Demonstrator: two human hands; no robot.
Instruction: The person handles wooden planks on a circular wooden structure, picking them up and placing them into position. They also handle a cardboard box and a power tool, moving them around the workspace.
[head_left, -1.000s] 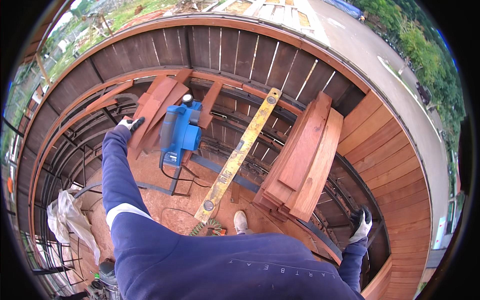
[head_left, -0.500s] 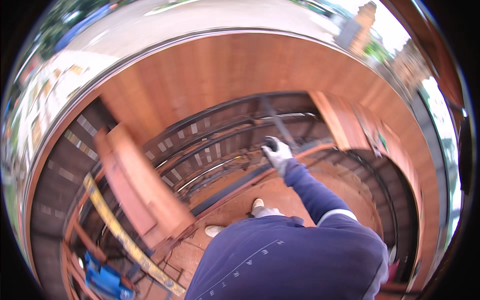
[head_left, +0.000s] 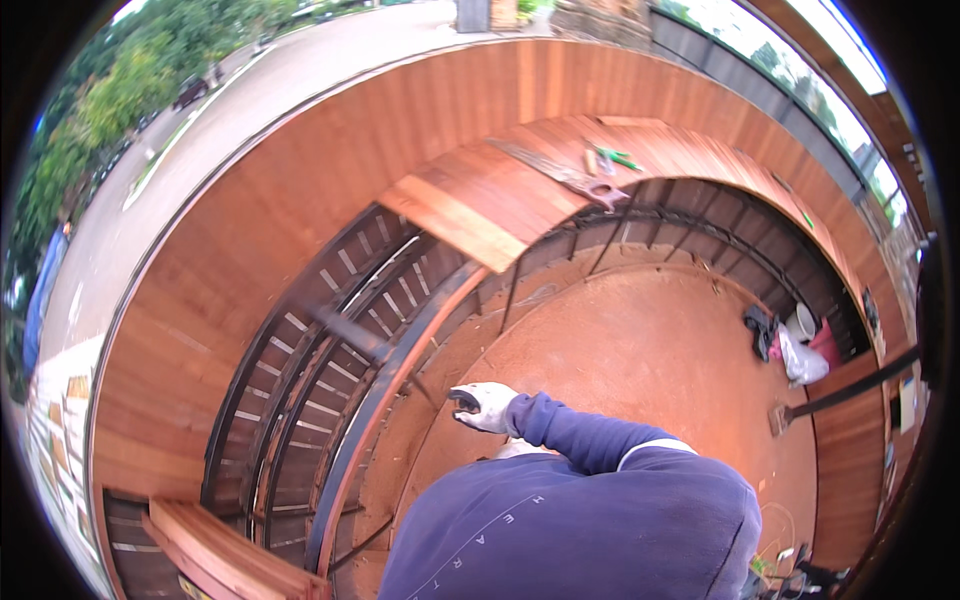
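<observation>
My right hand (head_left: 482,406) is hanging empty right of the metal frame (head_left: 350,450), fingers loosely curled; my left isn't showing, so I can't tell its grip. Planks (head_left: 490,205) are covering the stretch beyond the frame's far end; this section is lying bare, loose boards (head_left: 230,550) resting by its near end.
</observation>
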